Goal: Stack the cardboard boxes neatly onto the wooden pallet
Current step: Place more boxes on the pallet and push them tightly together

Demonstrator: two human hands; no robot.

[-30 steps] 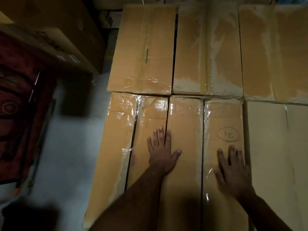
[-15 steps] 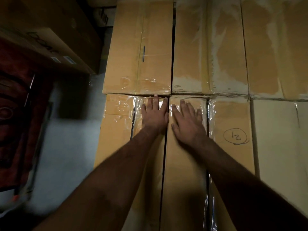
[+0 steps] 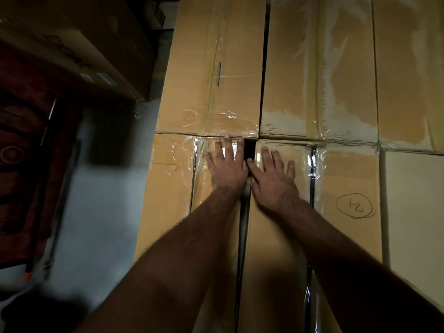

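Several taped cardboard boxes lie side by side in two rows, tops facing up. My left hand [image 3: 227,165] lies flat, fingers straight, on the far end of a narrow near box [image 3: 216,212]. My right hand [image 3: 274,175] lies flat on the neighbouring near box [image 3: 274,248], fingers spread. A dark gap [image 3: 249,149] shows between these two boxes at their far ends. A box marked with a circled "12" [image 3: 348,207] sits right of my right hand. The far row holds a large box [image 3: 211,68] and another [image 3: 319,68]. The wooden pallet is hidden under the stack.
Grey floor [image 3: 101,212] runs along the left of the stack. A big cardboard carton [image 3: 79,39] stands at the upper left, and a dark red patterned object [image 3: 21,152] lies at the far left. A pale box [image 3: 413,212] sits at the right.
Both hands slid forward from the middle of the near boxes to their far ends and came together. In the last half second the gap between the two boxes widened at the far end.
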